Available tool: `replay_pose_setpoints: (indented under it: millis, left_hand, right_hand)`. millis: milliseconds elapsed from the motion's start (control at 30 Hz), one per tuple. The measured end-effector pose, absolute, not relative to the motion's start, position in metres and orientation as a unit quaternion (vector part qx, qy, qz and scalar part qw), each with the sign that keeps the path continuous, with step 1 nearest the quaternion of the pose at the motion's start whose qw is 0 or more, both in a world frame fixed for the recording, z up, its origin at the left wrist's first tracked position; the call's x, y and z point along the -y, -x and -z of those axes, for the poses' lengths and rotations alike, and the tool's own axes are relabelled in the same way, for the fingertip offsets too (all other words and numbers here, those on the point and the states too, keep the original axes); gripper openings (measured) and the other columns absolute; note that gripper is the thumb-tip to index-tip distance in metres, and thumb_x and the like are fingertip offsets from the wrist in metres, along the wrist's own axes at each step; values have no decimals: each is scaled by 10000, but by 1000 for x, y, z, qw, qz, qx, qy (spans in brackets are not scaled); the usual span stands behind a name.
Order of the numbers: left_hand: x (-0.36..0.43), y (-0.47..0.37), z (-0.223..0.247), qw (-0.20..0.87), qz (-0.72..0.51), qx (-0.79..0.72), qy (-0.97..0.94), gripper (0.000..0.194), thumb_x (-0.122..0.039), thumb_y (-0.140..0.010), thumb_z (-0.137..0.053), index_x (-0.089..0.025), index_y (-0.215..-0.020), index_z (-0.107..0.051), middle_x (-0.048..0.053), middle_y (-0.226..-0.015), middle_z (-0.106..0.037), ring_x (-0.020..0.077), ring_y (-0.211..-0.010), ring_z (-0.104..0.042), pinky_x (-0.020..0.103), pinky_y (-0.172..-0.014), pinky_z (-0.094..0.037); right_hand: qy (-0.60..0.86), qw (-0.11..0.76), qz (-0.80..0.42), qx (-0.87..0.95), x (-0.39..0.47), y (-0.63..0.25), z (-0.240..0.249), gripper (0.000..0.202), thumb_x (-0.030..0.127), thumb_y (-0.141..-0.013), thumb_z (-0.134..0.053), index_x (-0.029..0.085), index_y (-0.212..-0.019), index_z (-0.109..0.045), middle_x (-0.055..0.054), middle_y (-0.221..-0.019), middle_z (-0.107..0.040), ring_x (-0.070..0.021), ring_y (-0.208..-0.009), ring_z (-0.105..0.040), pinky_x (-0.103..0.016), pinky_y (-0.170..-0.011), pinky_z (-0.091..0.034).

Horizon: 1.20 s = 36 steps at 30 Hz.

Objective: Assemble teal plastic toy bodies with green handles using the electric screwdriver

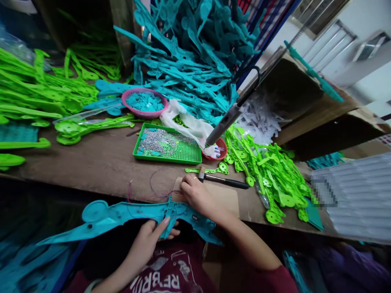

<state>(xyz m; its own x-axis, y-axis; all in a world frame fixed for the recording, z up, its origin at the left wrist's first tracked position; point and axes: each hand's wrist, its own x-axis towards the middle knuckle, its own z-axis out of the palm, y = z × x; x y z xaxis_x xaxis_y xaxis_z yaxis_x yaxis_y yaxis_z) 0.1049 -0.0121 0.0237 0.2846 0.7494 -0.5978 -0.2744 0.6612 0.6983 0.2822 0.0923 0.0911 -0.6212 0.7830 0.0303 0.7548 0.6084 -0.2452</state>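
My left hand [157, 232] grips a long turquoise plastic shell [114, 215] from below near its middle, thumb on top. The shell lies with its ribbed inner side up, over the table's front edge. Thin red and blue wires [152, 185] loop from it onto the table. My right hand [195, 194] is above the shell's right part, fingertips pinched where the wires run; the exact grip is partly hidden. Just beyond these fingers lies a hammer [226, 181] with a black handle, beside a piece of cardboard [224, 199].
A green tray [166, 159] of small metal screws stands behind my hands. Near it are a pink basket [124, 99] of turquoise pieces and a red bowl [224, 152]. An upright grey electric screwdriver [224, 122] hangs over the bowl. Green parts [271, 171] and turquoise parts [189, 73] lie piled around.
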Motion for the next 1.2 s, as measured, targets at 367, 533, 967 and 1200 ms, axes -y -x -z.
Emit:
replay_pose_setpoints:
  millis: [367,533,967,1200]
  left_hand:
    - [14,-102,-26,762,-329,-502,-244,648,-702,-676,-746,-112,-943,-735,141,-968,-782,291,-835,-755,362,-762,-621]
    - [14,-103,-31,757,-335,-503,-248,599,-664,-718,-732,-112,-949,-731,145,-985,-779,287,-842,-755,361,-769,-617]
    - [15,-101,-36,755,-338,-505,-247,595,-676,-698,-746,-114,-894,-749,146,-970,-780,297,-853,-751,379,-783,-613]
    - [2,-101,-58,752,-368,-478,-265,526,-613,-786,-695,-116,-953,-748,159,-1038,-769,286,-894,-750,356,-783,-607]
  right_hand:
    - [517,128,-202,822,-85,-284,-76,201,93,-946,-520,177,-765,-499,-39,-889,-486,-176,-844,-431,-285,-735,-338]
    - [504,138,-238,819,-95,-285,-76,193,29,-855,-561,172,-739,-507,-12,-821,-491,-151,-798,-461,-251,-710,-356]
    - [488,140,-265,820,-97,-299,-84,161,31,-839,-589,160,-935,-580,-44,-949,-552,-173,-899,-530,-290,-819,-452]
    - [528,246,-147,799,-62,-323,-126,293,243,-958,-582,220,-1246,-533,-123,-1218,-514,-238,-1072,-555,-370,-874,-503]
